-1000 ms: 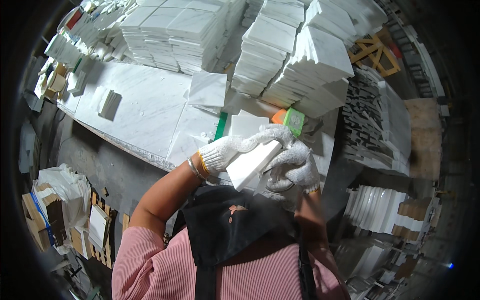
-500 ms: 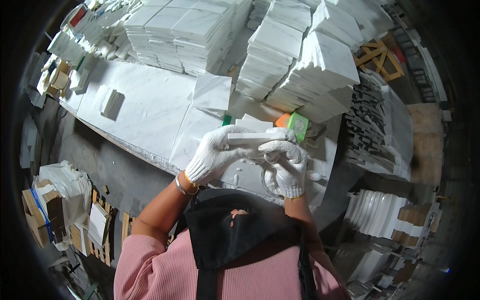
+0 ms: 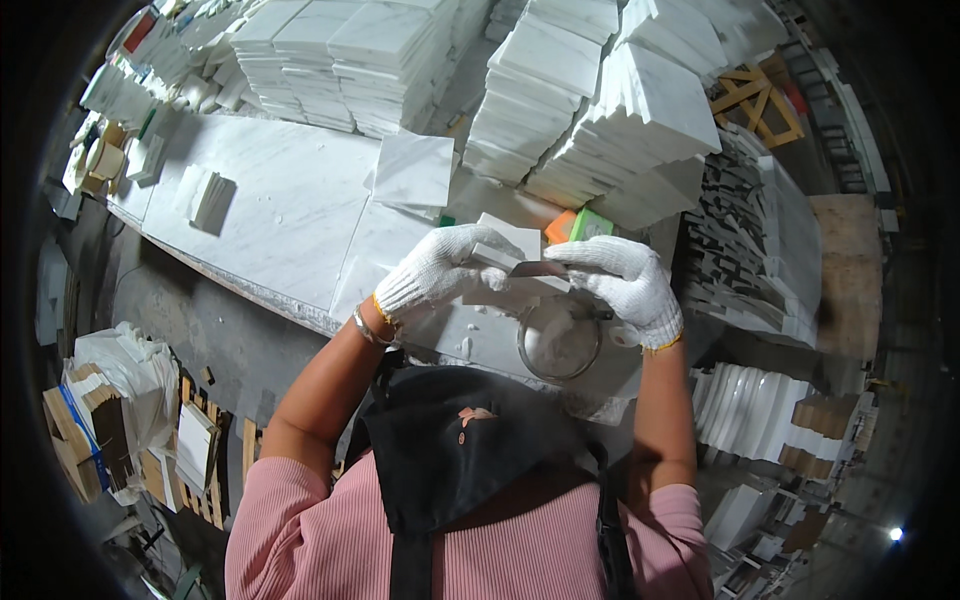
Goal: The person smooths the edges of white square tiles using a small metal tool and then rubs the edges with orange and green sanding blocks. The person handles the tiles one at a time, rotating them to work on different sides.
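My left hand (image 3: 432, 272), in a white knit glove, grips a small white marble piece (image 3: 494, 257) over the bench. My gloved right hand (image 3: 632, 285) pinches a thin, flat, greyish-brown blade (image 3: 540, 268) that reaches across to the marble piece. Whether the blade touches the piece I cannot tell. Just below the hands stands a round bowl (image 3: 560, 345) with a metallic rim and whitish content. Behind the hands, a white tile (image 3: 515, 235) lies on the bench, beside an orange block (image 3: 560, 227) and a green block (image 3: 590, 225).
Tall stacks of white marble tiles (image 3: 535, 90) rise along the bench's far side. A square tile (image 3: 413, 170) lies nearer, and a small group of pieces (image 3: 200, 196) stands at left on the bench (image 3: 280, 190). Stacked slabs (image 3: 755, 235) sit at right.
My right hand has moved right, uncovering the bowl, and the blade now shows between my hands. The marble piece in my left hand has turned from its level, edge-on position.
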`<act>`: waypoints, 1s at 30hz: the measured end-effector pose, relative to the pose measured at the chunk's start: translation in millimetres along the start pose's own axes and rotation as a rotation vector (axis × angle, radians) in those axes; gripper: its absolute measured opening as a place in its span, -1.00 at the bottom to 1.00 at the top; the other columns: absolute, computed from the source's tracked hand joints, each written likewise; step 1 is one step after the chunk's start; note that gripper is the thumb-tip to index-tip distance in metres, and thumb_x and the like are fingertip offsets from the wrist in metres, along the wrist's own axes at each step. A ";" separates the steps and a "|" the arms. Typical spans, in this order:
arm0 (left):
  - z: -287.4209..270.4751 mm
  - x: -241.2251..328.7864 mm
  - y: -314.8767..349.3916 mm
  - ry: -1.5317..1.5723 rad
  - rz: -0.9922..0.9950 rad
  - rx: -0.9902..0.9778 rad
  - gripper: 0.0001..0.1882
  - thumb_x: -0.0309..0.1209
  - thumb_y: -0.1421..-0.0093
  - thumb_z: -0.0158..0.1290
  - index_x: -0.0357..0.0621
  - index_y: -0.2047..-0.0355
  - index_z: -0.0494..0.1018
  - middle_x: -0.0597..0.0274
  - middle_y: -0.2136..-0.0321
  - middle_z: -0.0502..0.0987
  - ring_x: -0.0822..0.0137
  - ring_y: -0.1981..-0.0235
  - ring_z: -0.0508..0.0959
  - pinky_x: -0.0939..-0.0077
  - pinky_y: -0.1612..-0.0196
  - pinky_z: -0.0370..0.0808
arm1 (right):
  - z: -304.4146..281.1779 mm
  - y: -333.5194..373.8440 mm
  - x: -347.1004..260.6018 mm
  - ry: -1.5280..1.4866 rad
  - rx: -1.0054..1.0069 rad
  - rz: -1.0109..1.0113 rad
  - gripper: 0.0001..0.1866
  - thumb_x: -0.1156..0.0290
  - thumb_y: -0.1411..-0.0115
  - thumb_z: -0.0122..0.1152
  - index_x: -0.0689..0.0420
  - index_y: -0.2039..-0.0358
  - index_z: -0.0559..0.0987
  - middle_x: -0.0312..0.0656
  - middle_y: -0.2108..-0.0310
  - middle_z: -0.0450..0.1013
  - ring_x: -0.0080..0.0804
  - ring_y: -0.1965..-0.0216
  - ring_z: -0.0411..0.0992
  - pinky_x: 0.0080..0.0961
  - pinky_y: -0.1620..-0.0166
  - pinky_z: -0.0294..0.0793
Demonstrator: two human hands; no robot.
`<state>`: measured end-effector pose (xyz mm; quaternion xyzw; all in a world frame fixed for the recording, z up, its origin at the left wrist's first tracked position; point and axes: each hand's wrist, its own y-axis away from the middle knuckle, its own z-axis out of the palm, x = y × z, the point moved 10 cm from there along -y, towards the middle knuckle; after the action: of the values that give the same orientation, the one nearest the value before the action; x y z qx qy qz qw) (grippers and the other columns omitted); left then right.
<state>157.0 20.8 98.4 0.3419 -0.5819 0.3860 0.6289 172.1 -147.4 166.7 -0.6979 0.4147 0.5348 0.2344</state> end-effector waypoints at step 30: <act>-1.9 -3.6 2.5 -0.069 -0.031 0.077 -0.60 -0.36 -0.13 0.35 -0.25 0.05 0.60 0.20 0.21 0.62 0.39 0.17 0.59 0.46 0.08 0.55 | 18.8 53.9 13.9 -0.024 0.560 0.084 -0.63 0.54 -0.40 0.11 0.25 -0.19 0.56 -0.33 0.38 0.52 -0.69 0.43 0.38 -0.68 0.29 0.43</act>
<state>155.6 23.4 94.6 0.3879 -0.5824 0.3865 0.6009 118.1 -166.9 154.0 -0.5820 0.5721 0.4168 0.4004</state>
